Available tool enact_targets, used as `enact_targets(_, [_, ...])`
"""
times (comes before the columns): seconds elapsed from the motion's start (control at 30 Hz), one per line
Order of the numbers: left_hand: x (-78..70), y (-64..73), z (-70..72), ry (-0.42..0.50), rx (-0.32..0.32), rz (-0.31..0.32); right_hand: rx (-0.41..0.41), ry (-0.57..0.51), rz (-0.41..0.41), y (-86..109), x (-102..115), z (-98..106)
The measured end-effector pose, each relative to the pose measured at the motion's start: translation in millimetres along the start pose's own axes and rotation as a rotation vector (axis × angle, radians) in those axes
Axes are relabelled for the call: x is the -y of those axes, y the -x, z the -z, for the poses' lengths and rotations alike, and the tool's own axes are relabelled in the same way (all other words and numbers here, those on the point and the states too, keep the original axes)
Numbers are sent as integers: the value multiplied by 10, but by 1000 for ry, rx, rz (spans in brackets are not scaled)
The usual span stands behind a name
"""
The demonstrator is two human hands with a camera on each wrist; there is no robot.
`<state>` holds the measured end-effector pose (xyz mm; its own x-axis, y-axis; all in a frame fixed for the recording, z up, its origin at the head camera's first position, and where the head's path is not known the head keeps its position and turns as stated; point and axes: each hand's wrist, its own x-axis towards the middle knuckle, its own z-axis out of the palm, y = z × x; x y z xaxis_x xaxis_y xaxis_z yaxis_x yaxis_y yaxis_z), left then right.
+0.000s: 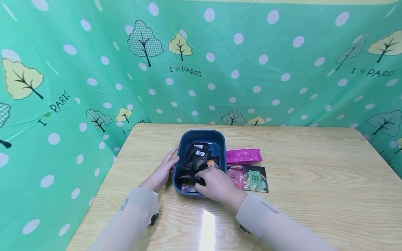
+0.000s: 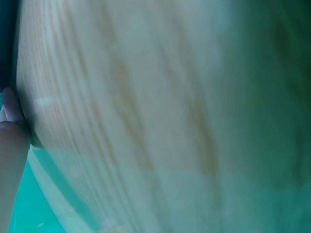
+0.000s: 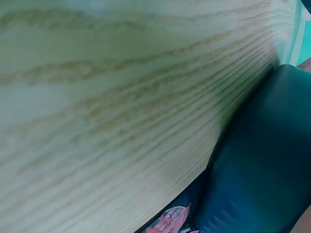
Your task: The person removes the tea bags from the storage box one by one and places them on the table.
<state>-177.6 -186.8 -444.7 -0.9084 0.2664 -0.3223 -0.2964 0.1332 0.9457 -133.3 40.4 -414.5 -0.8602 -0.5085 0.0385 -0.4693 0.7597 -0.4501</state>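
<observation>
A dark blue plastic bin (image 1: 188, 133) sits on the table and holds several small packets. My left hand (image 1: 164, 171) rests against the bin's left outer side, fingers along the wall. Inside the bin, my right hand (image 1: 218, 183) pinches a black packet (image 1: 187, 174) near the front end. Behind it lie black packets with white labels (image 1: 197, 159), overlapping each other. A packet with an orange patch (image 1: 211, 162) shows partly beside them, and a printed packet (image 1: 187, 187) lies at the bin's front, partly covered. In the right wrist view the bin's outer wall (image 3: 262, 160) appears; the fingertips are out of sight.
To the bin's right lie a bright pink packet (image 1: 244, 156), a red printed packet (image 1: 235, 176) partly hidden by the bin, and a black packet with a green label (image 1: 255, 178). The wooden table (image 1: 314, 174) meets a green dotted curtain (image 1: 267, 69) at the back and left.
</observation>
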Motion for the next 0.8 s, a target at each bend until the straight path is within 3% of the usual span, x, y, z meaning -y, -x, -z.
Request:
enact_targets(0.37, [5,-5,-7,0,-8,7,-87,-86,-20,44,-4,-6])
enact_targets(0.8, [7,-13,-7,-21,-12,8,-262,-261,-51,39,-36,3])
